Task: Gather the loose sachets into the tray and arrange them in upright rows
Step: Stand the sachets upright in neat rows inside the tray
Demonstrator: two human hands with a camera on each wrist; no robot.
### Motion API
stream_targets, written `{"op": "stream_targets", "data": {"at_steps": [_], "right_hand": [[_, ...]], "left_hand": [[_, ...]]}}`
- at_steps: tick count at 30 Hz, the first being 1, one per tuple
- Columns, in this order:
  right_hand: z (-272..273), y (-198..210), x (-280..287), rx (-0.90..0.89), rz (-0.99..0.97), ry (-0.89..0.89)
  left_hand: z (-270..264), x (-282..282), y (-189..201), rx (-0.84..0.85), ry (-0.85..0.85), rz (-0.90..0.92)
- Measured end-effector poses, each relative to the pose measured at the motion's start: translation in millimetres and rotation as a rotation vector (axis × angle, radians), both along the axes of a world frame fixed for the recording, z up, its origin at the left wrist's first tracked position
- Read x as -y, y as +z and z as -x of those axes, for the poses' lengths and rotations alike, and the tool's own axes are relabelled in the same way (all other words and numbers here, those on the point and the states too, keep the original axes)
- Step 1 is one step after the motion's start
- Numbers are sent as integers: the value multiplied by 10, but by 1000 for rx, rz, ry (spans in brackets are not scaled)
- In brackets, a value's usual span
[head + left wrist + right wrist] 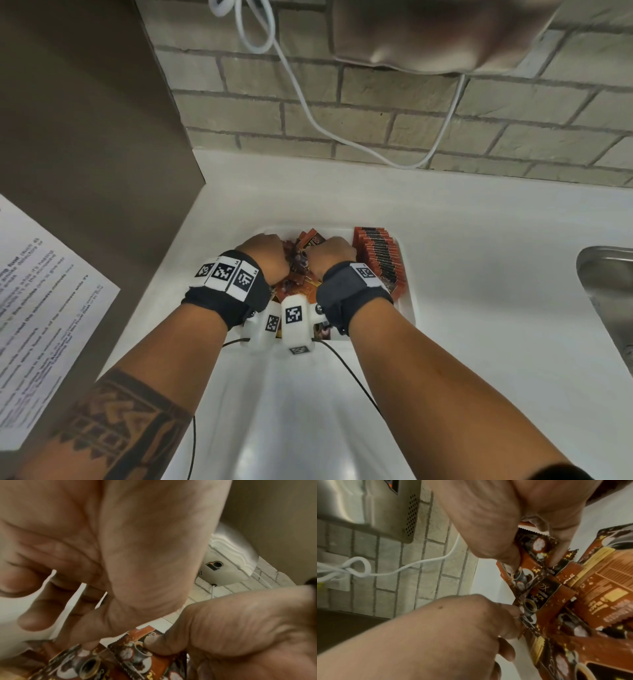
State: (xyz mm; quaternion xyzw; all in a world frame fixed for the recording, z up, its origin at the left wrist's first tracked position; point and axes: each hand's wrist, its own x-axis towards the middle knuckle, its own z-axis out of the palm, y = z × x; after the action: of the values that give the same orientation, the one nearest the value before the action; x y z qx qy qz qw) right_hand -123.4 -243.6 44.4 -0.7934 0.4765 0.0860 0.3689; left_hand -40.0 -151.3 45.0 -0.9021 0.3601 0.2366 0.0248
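Note:
A white tray (408,298) sits on the white counter. Along its right side stands an upright row of orange-and-black sachets (378,257). Loose sachets (311,240) lie heaped in the tray's middle, under both hands. My left hand (270,253) is knuckles-up over the heap; in the right wrist view its fingers (511,613) pinch a sachet edge. My right hand (330,255) is close beside it, and its thumb and finger (513,561) pinch a brown sachet (534,550). The left wrist view shows printed sachets (120,662) below my palm. The tray floor is hidden.
A steel sink (603,284) sits at the right edge. A white cable (308,113) hangs down the brick wall from a steel wall unit (428,34). A brown cabinet panel (85,137) with a printed notice (41,301) bounds the left.

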Motion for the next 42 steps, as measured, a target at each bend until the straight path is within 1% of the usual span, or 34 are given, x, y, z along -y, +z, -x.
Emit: {"op": "stream_targets", "data": {"at_steps": [2, 5, 7, 10, 12, 13, 15, 16, 17, 19, 22, 27, 32, 34, 36, 38, 39, 42], "right_hand": [[-44, 23, -9, -47, 22, 41], [-92, 15, -1, -50, -12, 72], [-126, -4, 4, -90, 17, 142], [-195, -45, -28, -95, 19, 63], [-213, -64, -43, -60, 12, 35], [-213, -89, -26, -46, 18, 49], [-193, -135, 19, 34, 38, 66], [-179, -151, 40, 78, 22, 18], [-162, -186, 66, 90, 50, 44], [-158, -265, 103, 160, 94, -22], [-123, -252, 87, 260, 69, -113], [-33, -227, 76, 360, 81, -137], [28, -140, 72, 457, 67, -172], [40, -115, 71, 476, 82, -178], [52, -95, 69, 481, 106, -171], [76, -74, 80, 487, 118, -166], [94, -59, 87, 490, 117, -168], [150, -14, 120, 509, 99, -197]], "left_hand": [[-22, -8, -18, -13, -30, -18], [-46, -44, -33, -34, -78, -31], [-50, -67, -29, -33, -96, -29], [-68, -98, -12, -40, -109, -12], [-99, -110, -19, -42, -112, -4], [-118, -114, -26, -44, -103, -7], [-156, -124, -39, -51, -79, -11], [-171, -127, -42, -53, -68, -10], [-184, -130, -48, -52, -58, -9], [-197, -135, -51, -55, -47, -8], [-200, -135, -47, -55, -52, -19], [-214, -139, -61, -68, -33, -14], [-203, -147, -83, -79, 130, 130], [-191, -149, -113, -111, 155, 191], [-148, -141, -106, -136, 103, 221], [-115, -125, -109, -124, -25, 199], [-96, -120, -101, -113, -70, 156], [-75, -113, -102, -95, -78, 54]]}}
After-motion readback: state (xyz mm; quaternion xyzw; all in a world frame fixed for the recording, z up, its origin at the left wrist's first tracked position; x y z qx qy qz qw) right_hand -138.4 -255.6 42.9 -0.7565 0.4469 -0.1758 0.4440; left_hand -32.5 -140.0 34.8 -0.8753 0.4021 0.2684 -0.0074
